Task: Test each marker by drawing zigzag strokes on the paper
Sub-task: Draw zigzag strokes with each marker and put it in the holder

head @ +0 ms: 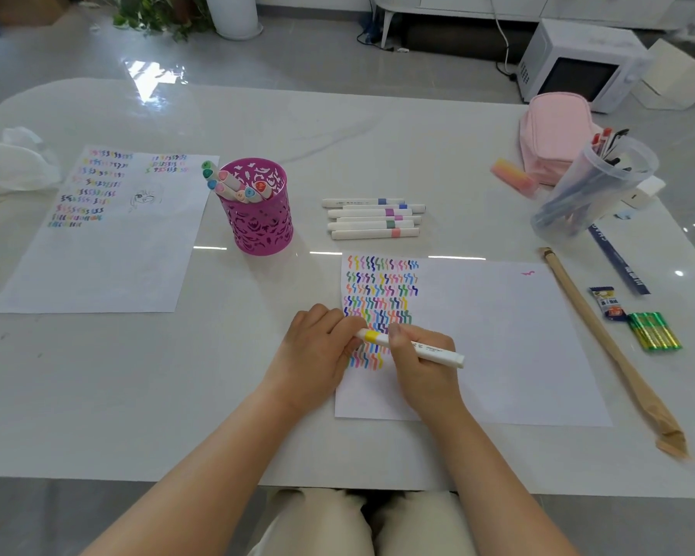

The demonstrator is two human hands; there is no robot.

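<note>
Fingers of your right hand (422, 363) curl round a white marker (442, 355) with a yellow band, held slanting low over the paper (498, 335). Those of your left hand (318, 347) pinch its banded end. Rows of coloured zigzag strokes (382, 290) fill the left part of the smooth white sheet. Beyond it six slim white markers (372, 218) lie side by side, near a magenta perforated cup (261, 226) holding more. Another marked sheet (109, 258) lies far left. A soft pink pouch (554, 130) and a clear plastic tumbler (594, 186) of pens stand at right. Your desk (177, 375) is glossy, marble-veined white. Beyond it are a shiny grey floor (57, 54) and a white microwave (578, 62).
</note>
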